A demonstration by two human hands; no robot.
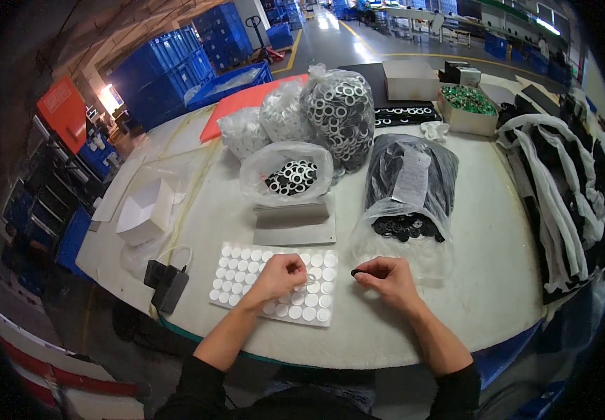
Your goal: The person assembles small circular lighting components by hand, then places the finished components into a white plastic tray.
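A white sheet [222, 294] with rows of round white pieces lies in front of me. Above its middle, my left hand [280, 278] is closed in a pinch, with a small pale ring [311, 279] at its fingertips. To the right of the sheet, my right hand [390, 278] pinches a small round black part [355, 273] between thumb and fingers. Beyond that hand, an open clear bag [425, 260] spills black round parts [406, 227]. An open bag [250, 171] of black-and-white rings [292, 178] stands behind a grey metal stand [294, 215].
Tied bags [339, 112] of rings and pale parts stand at the back. A white box [146, 211] and a black power adapter [171, 290] are on the left. A box of green parts [467, 102] stands far right, near draped black-and-white material [561, 189].
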